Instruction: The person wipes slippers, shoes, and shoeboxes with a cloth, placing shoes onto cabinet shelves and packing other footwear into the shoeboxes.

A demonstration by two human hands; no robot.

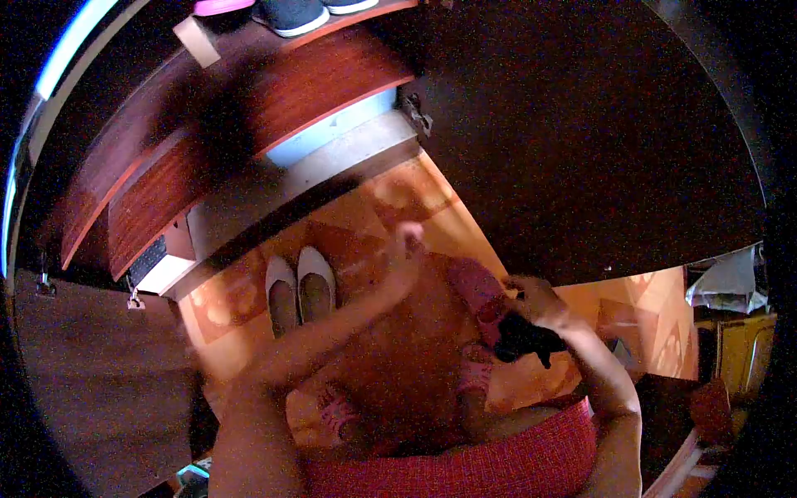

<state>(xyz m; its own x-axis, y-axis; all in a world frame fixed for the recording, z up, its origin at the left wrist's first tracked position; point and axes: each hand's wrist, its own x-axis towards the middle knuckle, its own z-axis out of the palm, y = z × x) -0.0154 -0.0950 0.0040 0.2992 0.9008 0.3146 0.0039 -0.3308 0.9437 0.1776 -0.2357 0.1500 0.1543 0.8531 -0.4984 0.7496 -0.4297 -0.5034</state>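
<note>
Looking down, I'm seeing the right hand (535, 300) clamping a dark object (525, 339) at centre right, hanging down and rightward. The left hand (407, 241) is reaching up-frame, fingers loosely together, empty, nearer the pale shoes (300, 286), which are pointing toward the upper-left shelf (274, 108).

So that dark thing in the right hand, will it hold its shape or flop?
Likely floppy: the dark item bunches and droops from the right hand. Probably light, since one hand carries it. It is too blurred to identify.

Glossy wooden shelf (274, 100), matt black cloth (525, 339), polished floor tiles (415, 195).
</note>
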